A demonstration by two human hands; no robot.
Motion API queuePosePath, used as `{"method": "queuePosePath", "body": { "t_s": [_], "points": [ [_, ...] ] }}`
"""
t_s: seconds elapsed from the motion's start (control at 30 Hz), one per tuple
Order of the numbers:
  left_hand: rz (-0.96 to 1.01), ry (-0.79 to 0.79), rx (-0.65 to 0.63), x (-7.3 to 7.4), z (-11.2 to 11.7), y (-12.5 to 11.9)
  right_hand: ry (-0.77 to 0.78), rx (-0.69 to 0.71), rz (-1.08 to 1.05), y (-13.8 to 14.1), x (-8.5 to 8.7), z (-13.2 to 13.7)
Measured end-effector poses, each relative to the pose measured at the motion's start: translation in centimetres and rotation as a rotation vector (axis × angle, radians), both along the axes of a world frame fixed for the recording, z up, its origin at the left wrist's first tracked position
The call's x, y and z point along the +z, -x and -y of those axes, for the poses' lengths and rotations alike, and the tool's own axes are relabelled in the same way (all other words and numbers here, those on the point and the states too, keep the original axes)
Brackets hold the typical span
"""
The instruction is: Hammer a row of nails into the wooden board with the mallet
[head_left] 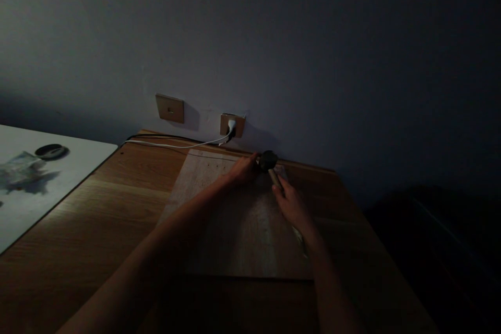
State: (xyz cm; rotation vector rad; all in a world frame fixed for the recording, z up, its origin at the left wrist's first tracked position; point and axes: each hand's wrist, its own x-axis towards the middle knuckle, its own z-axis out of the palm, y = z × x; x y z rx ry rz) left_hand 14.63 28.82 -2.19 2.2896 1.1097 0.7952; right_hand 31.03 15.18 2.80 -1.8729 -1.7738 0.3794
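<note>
A pale wooden board [235, 229] lies on a brown wooden table [97, 229] in dim light. My right hand [291, 203] is closed round the handle of a hammer, whose dark head [268, 160] rests near the board's far edge. My left hand [243, 169] lies on the board just left of the hammer head, fingers pinched close to it; what they hold is too small and dark to make out.
Two wall plates sit above the table's back edge: a switch [169, 108] and a socket [232, 125] with a white plug and cable [172, 144]. A white surface [39, 182] with a dark round object [50, 151] stands at left. The right side is dark.
</note>
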Motion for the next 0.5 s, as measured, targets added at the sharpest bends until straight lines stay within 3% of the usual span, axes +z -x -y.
{"method": "queuePosePath", "body": {
  "t_s": [0.13,0.33,0.5],
  "points": [
    [0.004,0.034,-0.023,0.13,0.06,0.10,-0.064,-0.007,-0.041,0.17,0.11,0.08],
    [0.048,-0.037,0.006,-0.23,-0.40,-0.02,0.072,-0.027,0.041,0.25,-0.07,0.17],
    [0.045,-0.039,-0.017,-0.22,-0.45,0.14,0.011,-0.020,-0.029,0.14,-0.56,0.16]
  ]
}}
